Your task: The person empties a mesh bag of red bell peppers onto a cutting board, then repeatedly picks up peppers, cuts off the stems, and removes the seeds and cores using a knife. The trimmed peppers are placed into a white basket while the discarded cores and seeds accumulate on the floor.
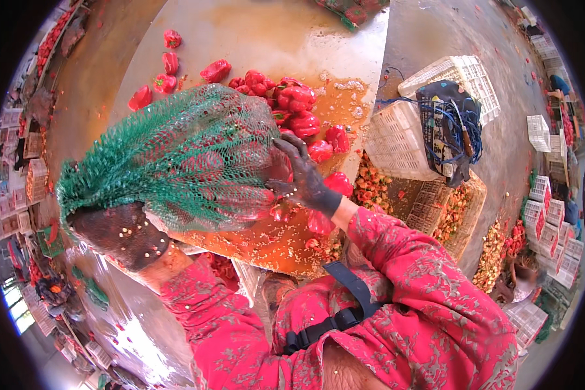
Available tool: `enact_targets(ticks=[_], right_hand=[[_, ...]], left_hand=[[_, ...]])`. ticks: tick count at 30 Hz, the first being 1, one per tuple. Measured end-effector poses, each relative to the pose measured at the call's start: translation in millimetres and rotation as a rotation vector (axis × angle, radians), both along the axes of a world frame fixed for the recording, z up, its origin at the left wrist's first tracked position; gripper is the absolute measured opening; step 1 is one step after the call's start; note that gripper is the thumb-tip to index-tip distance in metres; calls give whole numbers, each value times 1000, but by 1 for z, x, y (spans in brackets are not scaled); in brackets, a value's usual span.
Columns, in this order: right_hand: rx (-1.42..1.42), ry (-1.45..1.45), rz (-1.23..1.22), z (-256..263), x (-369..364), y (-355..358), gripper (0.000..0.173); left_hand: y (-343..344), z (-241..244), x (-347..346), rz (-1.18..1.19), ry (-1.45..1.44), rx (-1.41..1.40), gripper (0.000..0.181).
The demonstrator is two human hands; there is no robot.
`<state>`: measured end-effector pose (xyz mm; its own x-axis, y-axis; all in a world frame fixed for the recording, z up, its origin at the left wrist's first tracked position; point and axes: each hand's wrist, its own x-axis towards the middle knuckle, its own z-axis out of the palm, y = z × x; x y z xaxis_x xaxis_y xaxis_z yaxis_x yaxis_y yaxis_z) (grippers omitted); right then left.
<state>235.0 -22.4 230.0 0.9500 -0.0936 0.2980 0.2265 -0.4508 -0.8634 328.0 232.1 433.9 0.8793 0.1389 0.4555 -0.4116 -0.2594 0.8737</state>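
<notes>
A green mesh sack holding red bell peppers lies over the wet work table. My left hand, in a dark, seed-spotted glove, grips the gathered mesh at the sack's left end. My right hand, in a dark glove, has its fingers spread against the right side of the sack, over the peppers. Loose red bell peppers are heaped just beyond the sack, and some lie near my right wrist. A few more peppers stand apart at the upper left.
White plastic crates stand right of the table, with a dark patterned bag, blue cord and a knife on top. A crate of pepper cores is below them. Another filled mesh sack lies at the far edge.
</notes>
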Motion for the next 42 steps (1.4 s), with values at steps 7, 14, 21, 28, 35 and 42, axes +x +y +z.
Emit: enact_targets(ticks=[7,14,21,28,35,42], right_hand=[[27,-154,73,33,-9,28,79],[-96,-268,411,49,24,91,90],[117,-331,808,84,48,183,93],[421,175,1119,38,25,227,44],[529,-91,351,46,19,173,21],[75,-541,199,117,52,133,22]], left_hand=[[44,-44,-20,218,-2,288,38],[80,-138,-100,292,333,140,37],[127,-134,-151,396,402,116,36],[122,-146,-170,393,322,267,35],[61,-237,-225,406,499,276,31],[32,-263,-180,581,980,-1552,56]])
